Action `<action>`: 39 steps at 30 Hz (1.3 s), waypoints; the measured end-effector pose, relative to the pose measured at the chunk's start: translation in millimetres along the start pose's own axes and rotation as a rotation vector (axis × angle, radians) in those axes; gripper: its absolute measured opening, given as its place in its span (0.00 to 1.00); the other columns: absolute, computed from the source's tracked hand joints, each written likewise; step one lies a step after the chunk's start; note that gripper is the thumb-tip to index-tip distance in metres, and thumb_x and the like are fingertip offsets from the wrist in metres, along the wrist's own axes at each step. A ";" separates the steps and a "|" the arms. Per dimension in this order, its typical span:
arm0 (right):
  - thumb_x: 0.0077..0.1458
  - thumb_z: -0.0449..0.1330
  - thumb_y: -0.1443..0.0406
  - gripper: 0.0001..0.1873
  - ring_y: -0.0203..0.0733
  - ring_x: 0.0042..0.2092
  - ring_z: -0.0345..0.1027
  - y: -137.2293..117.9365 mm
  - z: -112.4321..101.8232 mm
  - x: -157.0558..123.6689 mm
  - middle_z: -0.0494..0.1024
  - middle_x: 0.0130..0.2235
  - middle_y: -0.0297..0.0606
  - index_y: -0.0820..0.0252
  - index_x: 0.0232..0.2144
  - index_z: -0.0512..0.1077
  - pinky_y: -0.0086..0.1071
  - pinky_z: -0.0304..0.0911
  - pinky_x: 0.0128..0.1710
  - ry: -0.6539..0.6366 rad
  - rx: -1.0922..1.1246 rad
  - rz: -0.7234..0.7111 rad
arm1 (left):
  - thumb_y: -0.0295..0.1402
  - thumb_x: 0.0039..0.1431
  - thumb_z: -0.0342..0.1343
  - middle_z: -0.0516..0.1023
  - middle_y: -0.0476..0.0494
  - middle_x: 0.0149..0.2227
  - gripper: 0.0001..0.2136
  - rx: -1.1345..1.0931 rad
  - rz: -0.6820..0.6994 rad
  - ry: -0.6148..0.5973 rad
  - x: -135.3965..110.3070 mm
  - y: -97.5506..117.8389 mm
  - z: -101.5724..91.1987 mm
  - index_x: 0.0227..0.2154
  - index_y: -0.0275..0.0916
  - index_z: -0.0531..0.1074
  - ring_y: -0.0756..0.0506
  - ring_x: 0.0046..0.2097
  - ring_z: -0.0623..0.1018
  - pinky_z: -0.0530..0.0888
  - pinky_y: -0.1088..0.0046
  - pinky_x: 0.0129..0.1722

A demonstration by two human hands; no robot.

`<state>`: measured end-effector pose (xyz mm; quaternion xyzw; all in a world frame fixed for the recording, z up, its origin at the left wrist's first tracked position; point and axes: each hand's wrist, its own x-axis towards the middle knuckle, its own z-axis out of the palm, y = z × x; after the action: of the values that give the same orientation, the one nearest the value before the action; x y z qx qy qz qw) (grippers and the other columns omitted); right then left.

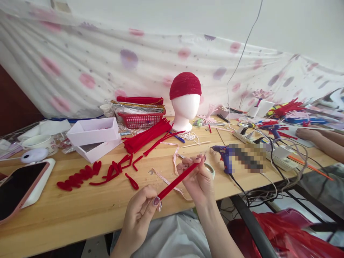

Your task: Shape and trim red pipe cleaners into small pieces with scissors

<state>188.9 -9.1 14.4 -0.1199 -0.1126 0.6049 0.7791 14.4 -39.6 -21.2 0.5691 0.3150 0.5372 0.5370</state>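
Note:
Stretched between my hands, above the table's front edge, are red pipe cleaners (176, 182) lying side by side; I cannot tell how many. My left hand (142, 215) pinches their lower end between thumb and fingers. The upper end is pinched in my right hand (197, 175), fingers closed. On the table to the left lie a red pipe-cleaner loop (131, 181), bent red pieces (114, 171) and a row of red looped petals (79, 176). Behind them rests a thick bundle of red pipe cleaners (147, 135). A tape measure (168, 181) curls beneath my hands.
A white foam head (186, 109) wears a red cap (186, 85). A blue glue gun (225, 157) stands right, near a power strip (279, 161) with tangled cables. A red basket (141, 119), white boxes (94, 134) and a phone (21, 188) are left. Another person's arm (322, 141) rests far right.

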 end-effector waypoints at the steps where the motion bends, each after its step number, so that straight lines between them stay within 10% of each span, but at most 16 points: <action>1: 0.39 0.78 0.66 0.14 0.34 0.30 0.68 -0.8 0.2 0.0 0.77 0.24 0.22 0.52 0.27 0.76 0.31 0.63 0.34 0.001 0.005 -0.001 | 0.41 0.63 0.55 0.68 0.50 0.25 0.13 -0.007 -0.002 -0.004 0.7 0.0 -0.2 0.25 0.40 0.70 0.49 0.29 0.69 0.65 0.74 0.32; 23: 0.46 0.74 0.65 0.11 0.31 0.27 0.68 -3.3 -4.0 13.3 0.80 0.28 0.17 0.49 0.30 0.76 0.27 0.66 0.30 0.045 0.015 0.049 | 0.43 0.67 0.45 0.73 0.48 0.28 0.15 0.211 -0.138 0.084 16.7 -0.5 -3.0 0.29 0.41 0.68 0.47 0.32 0.73 0.70 0.71 0.38; 30: 0.46 0.74 0.62 0.09 0.33 0.36 0.73 13.3 -4.2 5.0 0.81 0.33 0.29 0.55 0.31 0.79 0.26 0.67 0.37 -0.004 -0.279 0.032 | 0.41 0.64 0.48 0.79 0.39 0.48 0.13 0.656 -0.006 0.109 29.6 21.7 -2.9 0.44 0.42 0.72 0.38 0.52 0.76 0.70 0.62 0.50; 39: 0.51 0.70 0.60 0.08 0.34 0.28 0.66 25.9 -12.4 -0.4 0.81 0.29 0.36 0.59 0.28 0.81 0.28 0.63 0.30 -0.068 -0.745 -0.195 | 0.34 0.66 0.43 0.79 0.44 0.27 0.13 0.976 0.024 0.098 32.4 15.1 12.9 0.27 0.44 0.67 0.41 0.30 0.79 0.64 0.72 0.27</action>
<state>169.1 -3.9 -5.6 -0.3632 -0.3614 0.4493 0.7318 30.6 -16.2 4.0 0.7321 0.5480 0.3593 0.1861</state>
